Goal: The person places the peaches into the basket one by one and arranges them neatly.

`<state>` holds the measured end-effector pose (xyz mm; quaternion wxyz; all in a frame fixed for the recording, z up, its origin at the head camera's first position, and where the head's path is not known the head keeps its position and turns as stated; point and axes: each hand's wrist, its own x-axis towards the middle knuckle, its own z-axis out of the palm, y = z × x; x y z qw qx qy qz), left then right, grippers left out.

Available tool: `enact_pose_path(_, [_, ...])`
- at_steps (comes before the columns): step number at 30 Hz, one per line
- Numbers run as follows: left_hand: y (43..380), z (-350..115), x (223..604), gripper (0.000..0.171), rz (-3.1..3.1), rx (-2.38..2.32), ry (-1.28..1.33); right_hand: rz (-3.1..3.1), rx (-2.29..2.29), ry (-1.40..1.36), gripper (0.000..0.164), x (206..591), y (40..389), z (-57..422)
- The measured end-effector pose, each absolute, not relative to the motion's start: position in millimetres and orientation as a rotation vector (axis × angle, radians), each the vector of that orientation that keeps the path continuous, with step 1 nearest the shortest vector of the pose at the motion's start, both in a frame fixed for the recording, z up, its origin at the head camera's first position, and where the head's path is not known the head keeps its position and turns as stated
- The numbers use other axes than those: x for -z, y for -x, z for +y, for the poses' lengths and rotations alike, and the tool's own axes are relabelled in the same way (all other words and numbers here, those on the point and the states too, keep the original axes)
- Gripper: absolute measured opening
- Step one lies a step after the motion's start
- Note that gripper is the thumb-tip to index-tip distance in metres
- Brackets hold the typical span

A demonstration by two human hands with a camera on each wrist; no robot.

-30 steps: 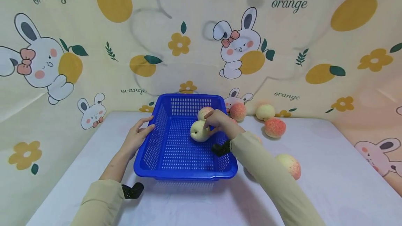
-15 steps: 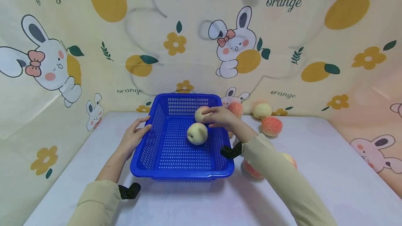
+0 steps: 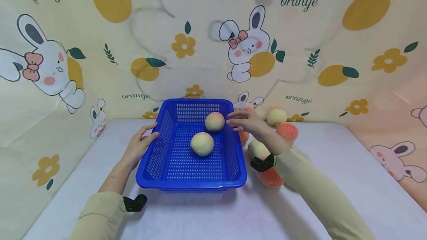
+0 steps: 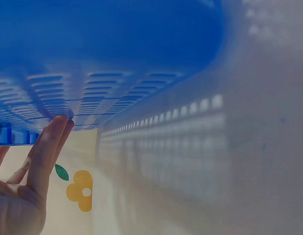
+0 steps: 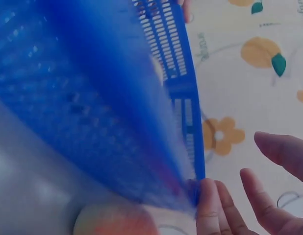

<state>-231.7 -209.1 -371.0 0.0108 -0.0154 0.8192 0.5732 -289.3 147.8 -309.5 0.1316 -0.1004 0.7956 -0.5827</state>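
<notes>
A blue basket (image 3: 190,184) sits on the white table (image 3: 340,180), its perforated walls sloping outward to a broad rim. Inside are two peaches, apart from each other: a pale peach (image 3: 202,144) around the middle of the floor and a red-speckled peach (image 3: 215,122) behind it, towards the back right corner.

The left hand (image 3: 141,143) is at the left rim, its fingers fairly straight — the left wrist view shows fingertips against the outer wall. The right hand (image 3: 248,123) is over the right rim near the back, palm down, fingers spread and lightly bent around no fruit; whether a fingertip touches the rim is hard to tell from the blurred right wrist view.

More fruit lies outside, right of the basket: a yellowish peach (image 3: 276,116) at the back, a red peach (image 3: 287,132) just in front of it, and others partly hidden by the right arm — among them a coral peach (image 3: 269,178) nearer the front. Behind stands a cream backdrop (image 3: 200,6) printed with rabbits and oranges.
</notes>
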Motion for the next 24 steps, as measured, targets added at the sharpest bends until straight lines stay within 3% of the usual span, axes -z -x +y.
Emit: enact_pose_path(24, [230.9, -208.7, 372.2, 0.059, 2.550, -1.777, 0.053, 2.442, 1.575, 0.190, 0.047, 324.8, 271.8, 217.1])
